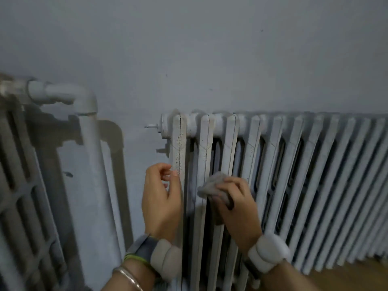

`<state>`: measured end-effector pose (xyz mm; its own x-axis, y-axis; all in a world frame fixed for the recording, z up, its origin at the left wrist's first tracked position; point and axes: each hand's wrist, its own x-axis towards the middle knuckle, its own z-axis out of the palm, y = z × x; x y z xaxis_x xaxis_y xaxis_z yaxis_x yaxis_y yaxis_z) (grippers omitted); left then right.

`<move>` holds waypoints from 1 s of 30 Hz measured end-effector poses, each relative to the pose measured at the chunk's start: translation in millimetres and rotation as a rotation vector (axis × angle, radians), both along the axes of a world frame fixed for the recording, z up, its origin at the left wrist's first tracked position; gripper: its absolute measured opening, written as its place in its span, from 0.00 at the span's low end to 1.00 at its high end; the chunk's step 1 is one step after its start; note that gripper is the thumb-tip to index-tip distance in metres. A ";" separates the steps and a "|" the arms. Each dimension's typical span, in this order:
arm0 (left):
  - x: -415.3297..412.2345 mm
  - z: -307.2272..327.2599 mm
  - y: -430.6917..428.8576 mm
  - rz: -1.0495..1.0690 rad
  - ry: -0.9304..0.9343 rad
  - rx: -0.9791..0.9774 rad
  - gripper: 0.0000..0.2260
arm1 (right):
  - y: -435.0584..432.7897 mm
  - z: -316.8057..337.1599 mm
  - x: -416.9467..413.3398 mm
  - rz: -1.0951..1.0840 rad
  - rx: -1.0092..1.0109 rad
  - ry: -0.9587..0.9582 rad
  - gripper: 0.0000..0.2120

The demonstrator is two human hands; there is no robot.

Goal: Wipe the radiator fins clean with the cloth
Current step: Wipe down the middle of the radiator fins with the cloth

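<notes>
Spotter: Nearest you, the padded beige wristbands (165, 257) sit low against the white ribbed cast-iron radiator (294, 164), with a thin silver bangle (128, 276) below the left one.

Checker: Just above them, your right hand (235, 204) has its fingers curled round the crumpled grey cloth (212, 185). It presses the cloth onto the second and third fins from the radiator's left end, about mid-height.

Spotter: Your left hand (161, 198) is loosely curled and holds nothing. Its fingertips meet the front edge of the radiator's end fin (178, 143), which is peppered with dark specks.

Checker: That's the risk, I'd say. The cloth rides only the fronts, so grime in the dark gaps could be missed. A bunched wad could also snag between fins and pull from your grip.

Spotter: Bare fingertips on that speckled end fin might smear it too.

Checker: Beyond the radiator is the pale grey wall (210, 49), and left of the radiator a painted white pipe (88, 143).
</notes>
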<state>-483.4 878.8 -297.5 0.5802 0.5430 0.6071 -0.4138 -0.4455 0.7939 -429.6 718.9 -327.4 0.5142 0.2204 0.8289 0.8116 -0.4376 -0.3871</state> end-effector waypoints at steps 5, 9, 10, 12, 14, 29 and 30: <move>5.5 -4.2 -16.7 -0.149 0.180 0.114 0.08 | -7.6 57.6 15.5 -0.131 0.254 -0.075 0.10; 15.0 -9.7 -28.7 -0.161 0.242 0.212 0.16 | -4.4 79.6 38.7 -0.170 0.294 -0.159 0.11; 18.5 -11.6 -31.7 -0.159 0.262 0.225 0.17 | -2.7 81.3 43.9 -0.164 0.288 -0.164 0.11; 27.8 -15.0 -37.1 -0.163 0.292 0.192 0.18 | 0.2 80.9 52.6 -0.157 0.262 -0.159 0.12; 36.4 -18.4 -39.5 -0.152 0.297 0.117 0.15 | 1.1 75.0 56.8 -0.150 0.235 -0.158 0.12; 40.8 -19.2 -48.3 -0.132 0.341 0.035 0.19 | -24.7 -33.1 55.3 -0.087 -0.106 0.028 0.08; 40.1 -18.0 -50.0 -0.128 0.335 0.039 0.19 | -29.5 -37.5 52.0 -0.020 -0.109 0.064 0.05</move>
<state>-443.2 828.7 -315.6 0.8120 0.4335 0.3908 -0.1880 -0.4396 0.8783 -377.6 689.4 -364.9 0.5702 0.2965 0.7662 0.7777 -0.4952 -0.3872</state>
